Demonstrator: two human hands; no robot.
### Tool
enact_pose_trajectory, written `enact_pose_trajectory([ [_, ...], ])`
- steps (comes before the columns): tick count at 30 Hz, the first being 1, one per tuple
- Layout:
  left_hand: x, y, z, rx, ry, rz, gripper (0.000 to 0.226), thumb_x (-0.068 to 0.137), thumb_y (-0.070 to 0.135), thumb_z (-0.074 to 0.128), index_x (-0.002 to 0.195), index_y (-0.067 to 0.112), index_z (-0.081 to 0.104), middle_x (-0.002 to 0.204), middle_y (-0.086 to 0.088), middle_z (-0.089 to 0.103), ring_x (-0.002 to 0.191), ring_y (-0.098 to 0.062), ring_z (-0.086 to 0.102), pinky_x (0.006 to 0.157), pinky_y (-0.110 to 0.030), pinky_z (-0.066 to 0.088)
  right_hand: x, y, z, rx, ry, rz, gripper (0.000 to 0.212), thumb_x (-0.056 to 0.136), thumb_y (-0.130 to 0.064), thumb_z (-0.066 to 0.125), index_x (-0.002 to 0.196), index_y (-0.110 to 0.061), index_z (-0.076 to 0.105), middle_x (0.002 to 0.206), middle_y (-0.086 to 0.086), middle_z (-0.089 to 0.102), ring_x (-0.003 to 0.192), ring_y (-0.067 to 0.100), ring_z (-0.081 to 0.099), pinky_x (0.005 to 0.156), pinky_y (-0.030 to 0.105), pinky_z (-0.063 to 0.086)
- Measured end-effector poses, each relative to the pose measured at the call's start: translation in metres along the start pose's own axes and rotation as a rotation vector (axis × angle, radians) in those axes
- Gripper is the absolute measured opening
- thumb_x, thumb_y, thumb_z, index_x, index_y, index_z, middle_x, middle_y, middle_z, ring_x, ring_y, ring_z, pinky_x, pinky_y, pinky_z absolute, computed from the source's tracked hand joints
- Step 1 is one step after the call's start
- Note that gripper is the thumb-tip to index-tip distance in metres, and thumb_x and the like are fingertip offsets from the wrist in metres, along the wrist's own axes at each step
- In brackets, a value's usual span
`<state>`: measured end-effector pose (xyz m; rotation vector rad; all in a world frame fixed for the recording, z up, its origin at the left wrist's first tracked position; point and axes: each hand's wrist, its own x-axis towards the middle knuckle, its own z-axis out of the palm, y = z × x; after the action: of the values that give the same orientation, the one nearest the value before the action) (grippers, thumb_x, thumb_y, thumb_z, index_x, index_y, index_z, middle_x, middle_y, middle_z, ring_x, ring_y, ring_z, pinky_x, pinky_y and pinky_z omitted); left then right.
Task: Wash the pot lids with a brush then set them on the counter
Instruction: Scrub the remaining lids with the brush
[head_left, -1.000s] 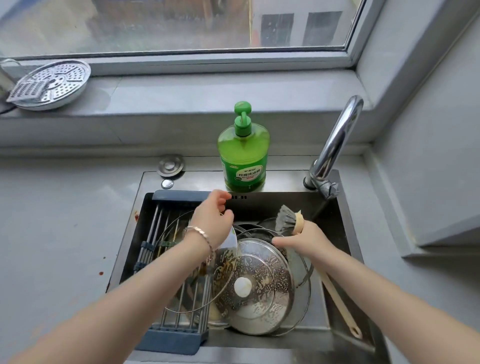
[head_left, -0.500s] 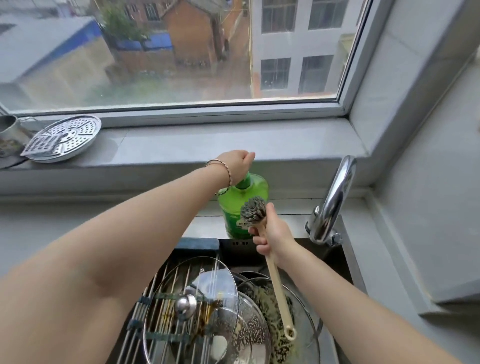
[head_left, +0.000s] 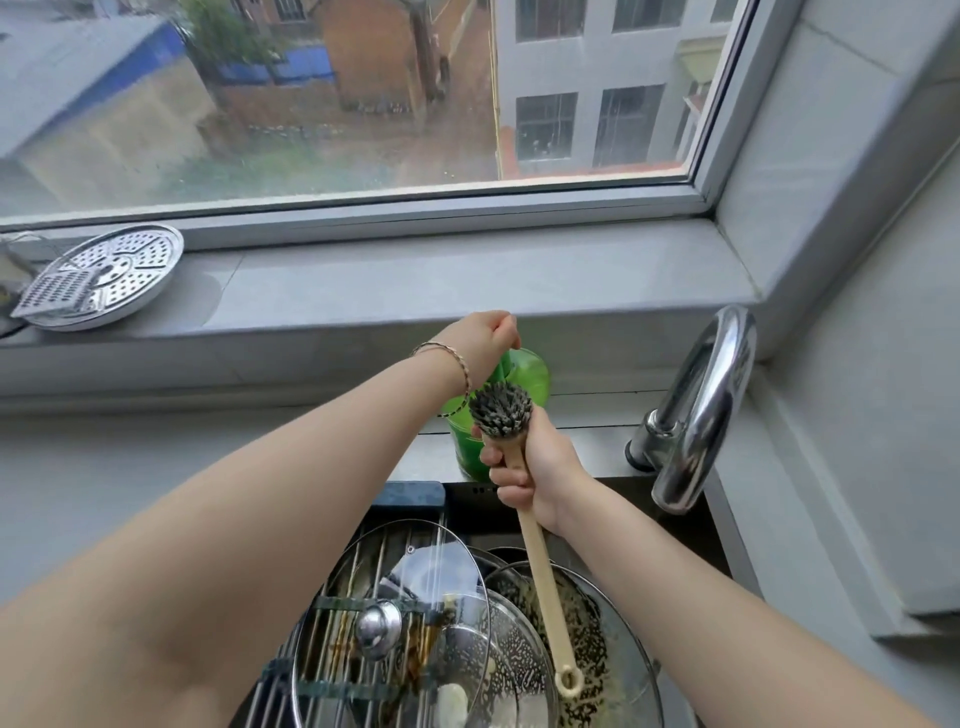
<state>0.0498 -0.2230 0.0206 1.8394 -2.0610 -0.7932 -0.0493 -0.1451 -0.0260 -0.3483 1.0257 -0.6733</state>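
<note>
My left hand (head_left: 485, 340) is closed over the pump top of the green soap bottle (head_left: 524, 371) behind the sink. My right hand (head_left: 530, 467) grips the wooden handle of the dish brush (head_left: 501, 410), bristles up in front of the bottle. Below in the sink lie dirty pot lids: a glass lid with a metal knob (head_left: 379, 629) on the rack, a steel lid (head_left: 498, 665) beside it, and a greasy glass lid (head_left: 608, 639) at the right.
The chrome faucet (head_left: 696, 415) arches over the sink's right back corner. A perforated steamer plate (head_left: 104, 275) rests on the windowsill at the left. A slatted drain rack (head_left: 322, 660) spans the sink's left half. Grey counter (head_left: 104, 483) lies left of the sink.
My left hand left the glass lid and went up onto the soap pump. My right hand raised the brush from the sink to just in front of the bottle. The view tilted upward.
</note>
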Motion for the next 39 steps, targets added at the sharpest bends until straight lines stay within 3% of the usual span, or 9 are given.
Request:
enact_pose_trajectory([
  [4,-0.002,0.0,-0.003,0.154,0.004,0.014,0.035,0.101,0.03,0.024,0.119,0.018,0.05,0.107,-0.009,0.062,0.099,-0.028,0.057,0.089,-0.039,0.046,-0.008,0.002,-0.001,-0.046,0.016,-0.029,0.048,0.097,-0.046,0.026,0.08,-0.01,0.052,0.05,0.001,0.043,0.03,0.005,0.02,0.032,0.009,0.012],
  [10,-0.062,-0.033,0.02,-0.361,0.357,-0.069,0.047,0.099,0.034,0.035,0.142,0.015,0.029,0.145,-0.01,0.038,0.131,-0.022,0.039,0.107,-0.035,0.032,-0.033,0.034,-0.029,-0.414,0.139,-0.07,0.043,0.097,-0.045,0.029,0.079,-0.012,0.05,0.06,0.008,0.047,0.035,0.009,0.023,0.034,0.013,0.016],
  [19,-0.238,-0.163,0.131,-0.263,0.126,-1.085,0.056,0.088,0.022,0.057,0.136,0.006,0.034,0.138,-0.023,0.034,0.119,-0.038,0.043,0.099,-0.045,0.04,-0.055,0.106,-0.085,-0.898,0.296,0.03,0.05,0.098,-0.043,0.029,0.059,-0.015,0.042,0.039,-0.006,0.035,0.025,0.005,0.029,0.038,0.017,0.022],
  [23,-0.26,-0.187,0.145,-0.649,0.203,-1.439,0.063,0.093,0.032,0.051,0.141,0.0,0.026,0.141,-0.025,0.034,0.121,-0.04,0.041,0.1,-0.046,0.038,-0.053,0.123,-0.083,-0.936,0.303,0.081,0.05,0.098,-0.043,0.028,0.063,-0.012,0.045,0.041,-0.004,0.045,0.023,0.005,0.029,0.037,0.014,0.023],
  [27,-0.267,-0.202,0.151,-1.174,0.269,-1.542,0.047,0.093,0.048,0.046,0.112,0.006,0.05,0.087,-0.019,0.06,0.071,-0.024,0.054,0.061,-0.033,0.044,-0.046,0.136,-0.074,-0.981,0.315,0.119,0.054,0.098,-0.047,0.027,0.067,-0.009,0.05,0.051,0.001,0.049,0.026,0.005,0.031,0.036,0.014,0.024],
  [31,-0.272,-0.206,0.168,-1.452,0.404,-1.569,0.057,0.089,0.064,0.034,0.067,0.012,0.042,0.026,0.002,0.032,0.021,-0.007,0.029,0.032,-0.012,0.023,-0.045,0.143,-0.069,-0.994,0.302,0.123,0.049,0.097,-0.048,0.026,0.077,-0.011,0.052,0.063,0.006,0.055,0.026,0.002,0.035,0.038,0.016,0.028],
  [35,-0.264,-0.195,0.173,-1.86,0.689,-1.434,0.072,0.084,0.066,0.037,0.127,0.008,0.042,0.074,-0.007,0.069,0.035,-0.009,0.058,0.028,-0.014,0.04,-0.049,0.147,-0.068,-0.936,0.301,0.124,0.044,0.097,-0.048,0.029,0.085,-0.011,0.05,0.073,0.012,0.051,0.024,0.002,0.035,0.035,0.013,0.024],
  [37,-0.265,-0.186,0.17,-1.963,0.761,-1.364,0.074,0.084,0.061,0.04,0.131,0.004,0.042,0.113,-0.006,0.064,0.047,-0.013,0.065,0.037,-0.016,0.049,-0.052,0.148,-0.068,-0.927,0.292,0.123,0.045,0.097,-0.047,0.029,0.085,-0.01,0.05,0.073,0.012,0.05,0.024,0.002,0.035,0.036,0.012,0.023],
  [39,-0.267,-0.178,0.167,-1.918,0.76,-1.318,0.066,0.087,0.059,0.038,0.121,0.003,0.049,0.104,-0.006,0.063,0.039,-0.011,0.062,0.035,-0.016,0.047,-0.054,0.148,-0.067,-0.912,0.28,0.117,0.045,0.098,-0.046,0.029,0.084,-0.009,0.049,0.073,0.012,0.048,0.025,0.001,0.036,0.036,0.012,0.022],
])
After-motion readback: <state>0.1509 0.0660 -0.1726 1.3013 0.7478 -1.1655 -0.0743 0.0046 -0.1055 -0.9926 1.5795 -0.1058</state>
